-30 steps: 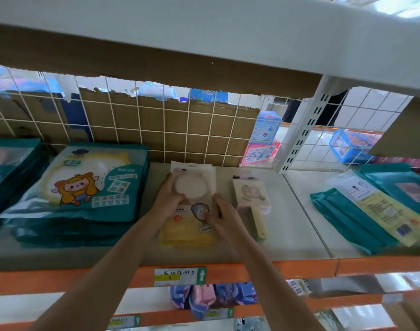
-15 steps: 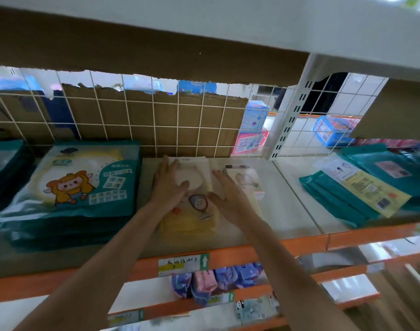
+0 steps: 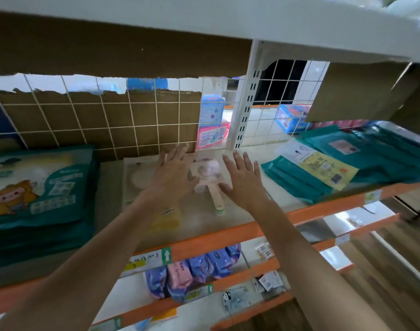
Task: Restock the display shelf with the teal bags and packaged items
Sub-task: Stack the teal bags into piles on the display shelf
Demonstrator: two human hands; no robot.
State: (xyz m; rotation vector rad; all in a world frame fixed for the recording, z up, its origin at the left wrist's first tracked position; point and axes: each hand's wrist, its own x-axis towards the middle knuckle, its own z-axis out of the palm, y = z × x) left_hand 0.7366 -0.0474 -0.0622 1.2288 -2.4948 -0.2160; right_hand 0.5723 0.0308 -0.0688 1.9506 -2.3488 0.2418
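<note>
Both hands are spread flat, fingers straight, with nothing gripped. The left hand (image 3: pixel 173 174) is held over the flat clear pack with a round pad and yellow card (image 3: pixel 139 180), the right hand (image 3: pixel 243 181) just beside the clear-packed pink paddle with a pale wooden handle (image 3: pixel 207 181). Both packs lie on the grey display shelf with its orange front edge (image 3: pixel 228 235), between stacks of teal plastic bags (image 3: pixel 44 223). The handle's tip is near that edge; should the paddle be swept forward, it could be knocked off.
</note>
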